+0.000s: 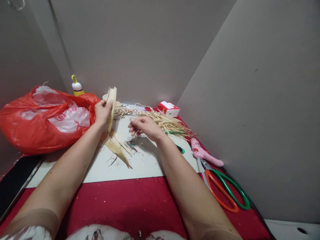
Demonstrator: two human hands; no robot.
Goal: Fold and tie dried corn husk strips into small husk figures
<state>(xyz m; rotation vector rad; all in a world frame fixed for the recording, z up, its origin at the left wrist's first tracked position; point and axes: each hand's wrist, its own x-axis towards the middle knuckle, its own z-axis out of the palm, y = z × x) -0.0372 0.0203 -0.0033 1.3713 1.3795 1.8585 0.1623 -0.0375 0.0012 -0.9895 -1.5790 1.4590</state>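
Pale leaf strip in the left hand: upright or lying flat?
Upright: the pale leaf strip stands nearly on end in the left hand, its top rising above the hand.

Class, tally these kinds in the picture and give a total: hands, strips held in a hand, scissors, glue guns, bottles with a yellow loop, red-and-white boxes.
Hands: 2 (left hand, right hand)
Held strip: 1
Scissors: 1 pair
Glue gun: 1
Bottle: 1
Box: 1
Total: 7

Left hand [102, 112] raised, pinching; right hand [145, 127] lifted, loosely curled.
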